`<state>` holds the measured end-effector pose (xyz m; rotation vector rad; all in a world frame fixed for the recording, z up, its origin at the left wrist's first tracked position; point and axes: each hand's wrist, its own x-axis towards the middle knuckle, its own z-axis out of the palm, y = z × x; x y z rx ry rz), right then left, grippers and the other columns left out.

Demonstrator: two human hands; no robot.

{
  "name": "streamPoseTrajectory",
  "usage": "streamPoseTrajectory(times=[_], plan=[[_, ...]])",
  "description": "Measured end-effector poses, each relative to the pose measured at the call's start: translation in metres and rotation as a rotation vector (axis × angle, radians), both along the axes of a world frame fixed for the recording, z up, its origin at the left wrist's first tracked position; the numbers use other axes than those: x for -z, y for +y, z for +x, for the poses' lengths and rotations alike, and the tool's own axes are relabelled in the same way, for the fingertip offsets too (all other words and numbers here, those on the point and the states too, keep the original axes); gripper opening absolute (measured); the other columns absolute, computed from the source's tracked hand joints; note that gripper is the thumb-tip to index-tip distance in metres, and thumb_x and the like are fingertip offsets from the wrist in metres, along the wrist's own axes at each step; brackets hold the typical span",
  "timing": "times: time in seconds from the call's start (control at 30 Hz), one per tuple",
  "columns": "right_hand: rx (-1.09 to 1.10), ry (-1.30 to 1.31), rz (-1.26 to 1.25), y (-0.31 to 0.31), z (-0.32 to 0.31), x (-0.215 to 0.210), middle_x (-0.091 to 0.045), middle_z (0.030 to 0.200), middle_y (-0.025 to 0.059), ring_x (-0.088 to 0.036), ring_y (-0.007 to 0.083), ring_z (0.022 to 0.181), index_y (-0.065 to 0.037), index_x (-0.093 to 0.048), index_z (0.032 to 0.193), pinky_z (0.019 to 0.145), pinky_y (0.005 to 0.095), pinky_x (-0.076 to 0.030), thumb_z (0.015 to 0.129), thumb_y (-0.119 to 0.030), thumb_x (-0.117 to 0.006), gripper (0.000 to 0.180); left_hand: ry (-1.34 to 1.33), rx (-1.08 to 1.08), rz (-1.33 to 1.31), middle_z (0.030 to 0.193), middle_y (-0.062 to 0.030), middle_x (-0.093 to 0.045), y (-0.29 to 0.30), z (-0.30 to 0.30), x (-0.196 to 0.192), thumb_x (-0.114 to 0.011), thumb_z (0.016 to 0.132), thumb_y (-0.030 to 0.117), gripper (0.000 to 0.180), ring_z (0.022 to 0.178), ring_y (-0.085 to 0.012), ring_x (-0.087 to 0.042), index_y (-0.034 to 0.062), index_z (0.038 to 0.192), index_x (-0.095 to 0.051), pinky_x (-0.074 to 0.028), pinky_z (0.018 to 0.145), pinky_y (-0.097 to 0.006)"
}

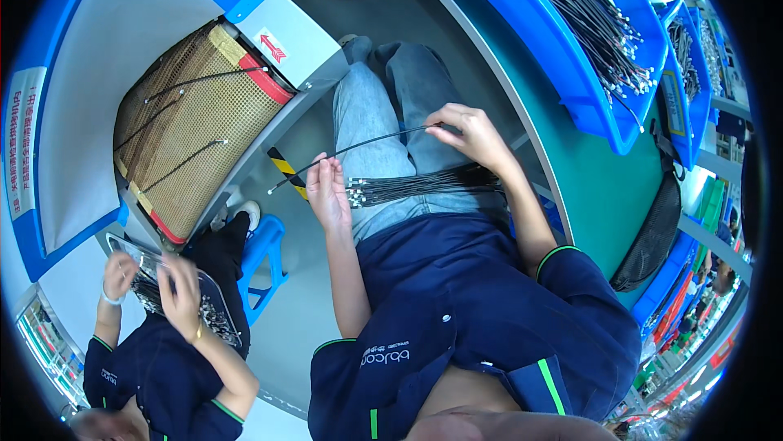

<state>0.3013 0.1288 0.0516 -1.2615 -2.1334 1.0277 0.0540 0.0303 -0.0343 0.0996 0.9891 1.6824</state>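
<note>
A thin black cable (pixel 367 143) is stretched between my hands above my lap, its pale-tipped end sticking out past the left fingers. My left hand (pixel 329 196) pinches it near that end. The other end is in the fingers of my right hand (pixel 466 135), held higher and farther right. Across my thighs lies a bundle of similar black cables (pixel 416 188) with white and metallic connectors at its left end; my right forearm hides part of its right side.
To the left, a mesh conveyor belt (pixel 212 107) carries several cables out of a blue-and-white machine (pixel 90 99). A co-worker's blurred hands (pixel 179 286) are over a tray of cables. A blue stool (pixel 265 262) stands between us. Blue bins (pixel 530 21) of cables line the green-topped bench (pixel 591 188) at right.
</note>
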Motion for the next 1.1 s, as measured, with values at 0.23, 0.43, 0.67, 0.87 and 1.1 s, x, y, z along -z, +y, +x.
streamPoseTrajectory(times=[0.23,0.43,0.67,0.87,1.1], plan=[[0.077,0.083,-0.016,-0.001,-0.008,-0.003,-0.063,0.080,0.0084,-0.063,0.0188,0.073,-0.002,-0.065,0.087,0.063,0.0287,-0.050,0.081,-0.010,-0.070,0.012,0.006,-0.024,0.010,0.094,-0.0102,-0.063,-0.004,-0.002,-0.002,-0.056,0.093,0.006,0.017,0.087,-0.0136,-0.062,-0.0017,0.108,-0.058,-0.053,0.082,-0.024],[0.041,0.115,0.050,-0.002,-0.007,-0.002,-0.058,0.072,0.0072,-0.057,0.0168,0.066,-0.002,-0.065,0.084,0.057,0.0289,-0.045,0.079,-0.009,-0.071,0.011,0.014,-0.028,-0.002,0.093,-0.0101,-0.063,-0.003,-0.003,-0.003,-0.057,0.093,0.006,0.017,0.087,-0.0139,-0.062,-0.0015,0.108,-0.059,-0.053,0.082,-0.025],[-0.020,0.138,0.146,-0.002,-0.006,0.001,-0.058,0.072,0.0066,-0.057,0.0188,0.068,-0.001,-0.065,0.083,0.058,0.0295,-0.045,0.077,-0.007,-0.072,0.011,0.012,-0.009,0.008,0.092,-0.0100,-0.064,-0.003,-0.005,-0.004,-0.057,0.093,0.007,0.017,0.086,-0.0141,-0.062,-0.0014,0.107,-0.059,-0.052,0.082,-0.025],[-0.048,0.102,0.149,-0.002,-0.004,0.006,-0.060,0.077,0.0070,-0.057,0.0195,0.070,-0.001,-0.065,0.084,0.060,0.0303,-0.046,0.077,-0.008,-0.072,0.013,0.007,-0.013,0.005,0.092,-0.0102,-0.064,-0.005,-0.007,-0.002,-0.057,0.093,0.006,0.016,0.086,-0.0146,-0.063,-0.0017,0.107,-0.059,-0.052,0.083,-0.026],[-0.031,0.104,0.071,-0.001,0.001,0.004,-0.060,0.081,0.0063,-0.058,0.0191,0.074,-0.002,-0.066,0.089,0.062,0.0307,-0.046,0.076,-0.011,-0.073,0.018,0.001,-0.002,0.020,0.092,-0.0102,-0.064,-0.001,-0.008,-0.003,-0.057,0.093,0.006,0.016,0.086,-0.0146,-0.062,-0.0015,0.106,-0.059,-0.052,0.082,-0.026]])
